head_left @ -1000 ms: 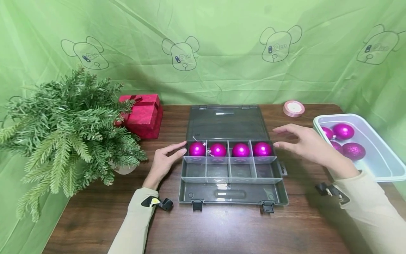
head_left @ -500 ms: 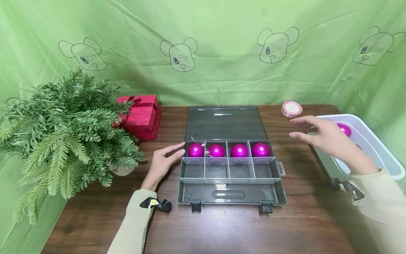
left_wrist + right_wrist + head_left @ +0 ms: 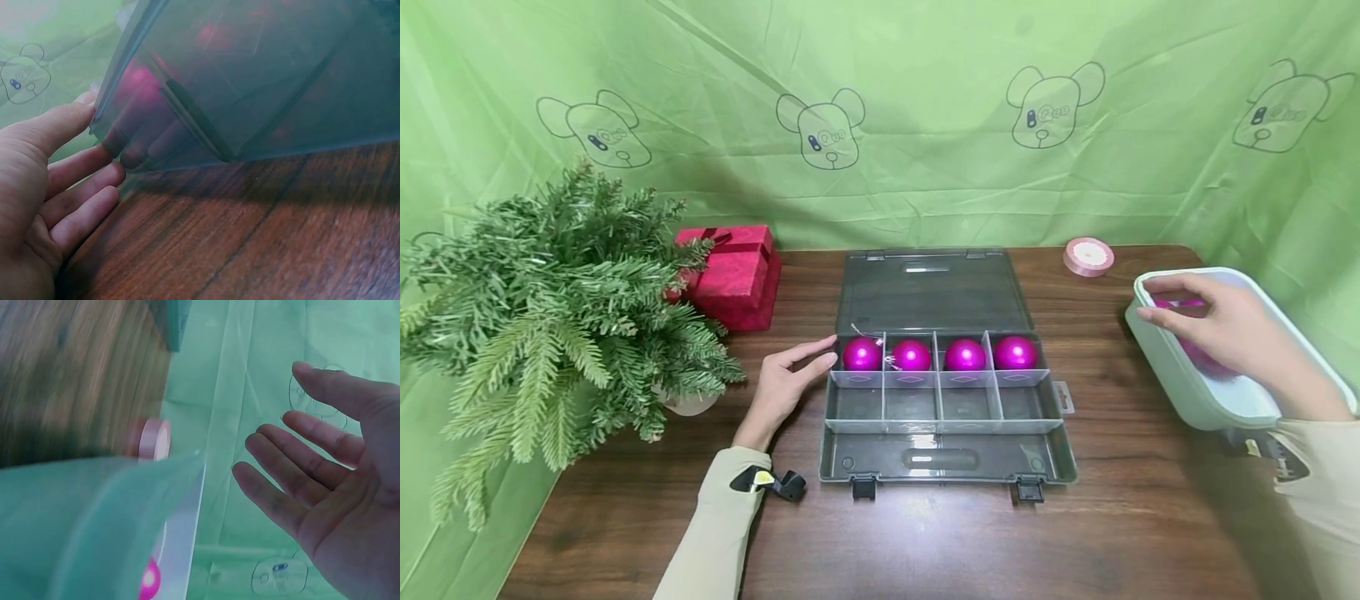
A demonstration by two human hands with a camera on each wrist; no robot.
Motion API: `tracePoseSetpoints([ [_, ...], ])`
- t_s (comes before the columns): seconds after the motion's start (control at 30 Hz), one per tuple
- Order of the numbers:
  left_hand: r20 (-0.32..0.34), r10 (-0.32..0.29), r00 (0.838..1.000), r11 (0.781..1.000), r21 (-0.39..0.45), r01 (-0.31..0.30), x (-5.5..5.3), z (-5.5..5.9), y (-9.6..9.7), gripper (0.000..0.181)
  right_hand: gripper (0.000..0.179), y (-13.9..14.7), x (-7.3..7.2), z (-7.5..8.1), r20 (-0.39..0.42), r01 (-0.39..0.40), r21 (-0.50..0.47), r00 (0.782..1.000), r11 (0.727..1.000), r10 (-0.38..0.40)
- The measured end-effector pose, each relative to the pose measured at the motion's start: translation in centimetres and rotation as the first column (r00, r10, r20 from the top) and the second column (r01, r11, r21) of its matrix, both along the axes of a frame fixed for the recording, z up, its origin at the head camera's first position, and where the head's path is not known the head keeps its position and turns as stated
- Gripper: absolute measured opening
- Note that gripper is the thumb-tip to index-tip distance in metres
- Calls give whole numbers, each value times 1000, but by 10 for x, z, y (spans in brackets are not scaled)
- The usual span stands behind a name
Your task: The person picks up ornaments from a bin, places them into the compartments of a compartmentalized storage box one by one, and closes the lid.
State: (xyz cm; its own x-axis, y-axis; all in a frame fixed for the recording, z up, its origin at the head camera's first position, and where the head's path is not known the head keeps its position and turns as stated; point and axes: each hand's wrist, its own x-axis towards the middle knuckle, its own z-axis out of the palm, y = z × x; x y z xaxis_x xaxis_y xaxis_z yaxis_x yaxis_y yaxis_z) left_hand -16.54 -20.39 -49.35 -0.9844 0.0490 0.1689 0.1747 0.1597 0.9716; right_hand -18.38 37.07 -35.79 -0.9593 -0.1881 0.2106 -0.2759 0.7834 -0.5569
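Observation:
My left hand (image 3: 780, 385) touches the left side of a smoky-grey plastic compartment box (image 3: 955, 455); the left wrist view shows its fairly straight fingertips at the box's edge. Glossy magenta Christmas balls fill the back row of compartments: a left one (image 3: 862, 353) with a string loop, two middle ones (image 3: 911, 356) and a right one (image 3: 1016, 352). Over the pale plastic tub (image 3: 1172, 375) at the right hovers my right hand (image 3: 1243, 333), fingers spread and holding nothing. It hides most of the magenta balls (image 3: 1202, 354) inside the tub.
The box's grey lid (image 3: 936, 292) lies folded back. An artificial fir tree (image 3: 557, 308) stands at the left beside a red gift box (image 3: 737, 275). A pink ribbon roll (image 3: 1088, 256) rests near the back edge, with a green curtain (image 3: 925, 192) behind.
My right hand has moved rightward from beside the compartment box to above the tub. The left hand stays at the box's side.

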Motion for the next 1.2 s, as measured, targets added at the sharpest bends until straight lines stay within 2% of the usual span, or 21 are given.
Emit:
tracePoseSetpoints([
  [0.1, -2, 0, 1000, 1000, -3, 0, 0, 0, 0, 33, 40, 9, 4, 0, 22, 23, -17, 1000, 1000, -23],
  [0.27, 5, 4, 1000, 1000, -1, -4, 1, 0, 0, 33, 44, 24, 9, -1, 60, 128, 51, 990, 991, -131],
  [0.57, -2, 10, 1000, 1000, -15, -10, 1, 0, -1, 32, 46, 45, 3, -10, 85, 169, 79, 981, 982, -176],
  [0.87, 22, 22, 1000, 999, -35, -21, 1, 0, 1, 34, 43, 53, -2, -21, 85, 150, 105, 984, 983, -159],
  [1.2, 5, 11, 1000, 1000, -28, -10, 0, -1, -1, 33, 48, 57, -15, -38, 82, 97, 115, 991, 989, -106],
])
